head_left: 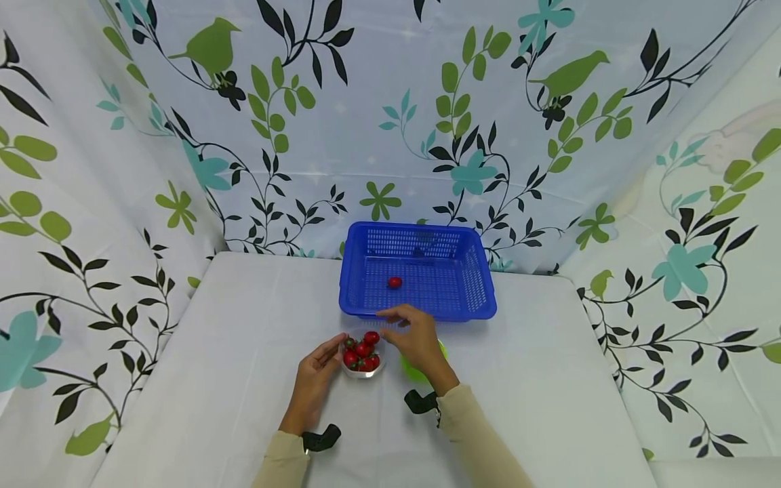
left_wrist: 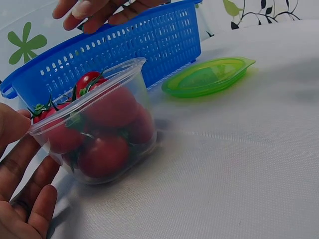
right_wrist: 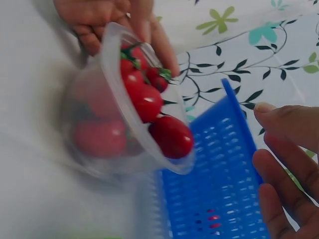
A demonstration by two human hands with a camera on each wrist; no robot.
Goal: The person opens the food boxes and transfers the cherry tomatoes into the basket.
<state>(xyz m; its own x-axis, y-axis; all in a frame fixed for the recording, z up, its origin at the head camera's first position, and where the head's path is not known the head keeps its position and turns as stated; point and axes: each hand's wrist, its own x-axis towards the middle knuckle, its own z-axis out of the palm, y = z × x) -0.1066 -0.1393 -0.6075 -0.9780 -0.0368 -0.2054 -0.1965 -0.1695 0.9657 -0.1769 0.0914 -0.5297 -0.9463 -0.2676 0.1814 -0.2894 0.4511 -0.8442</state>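
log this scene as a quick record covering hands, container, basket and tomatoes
left hand: touching the clear container
right hand: holding nothing, near the blue basket
container contents: several red tomatoes, some with green stems
basket contents: one red tomato visible
basket position: beyond the container, seen from the person
also present: green plastic piece, right of the container

Behind and beside the white desk (head_left: pixel 549 379) hangs pale cloth (head_left: pixel 366 129) printed with black leaves (head_left: pixel 649 51), turquoise flowers (head_left: pixel 472 173) and green birds (head_left: pixel 211 47) (two just above dark blossoms (head_left: pixel 231 90)).
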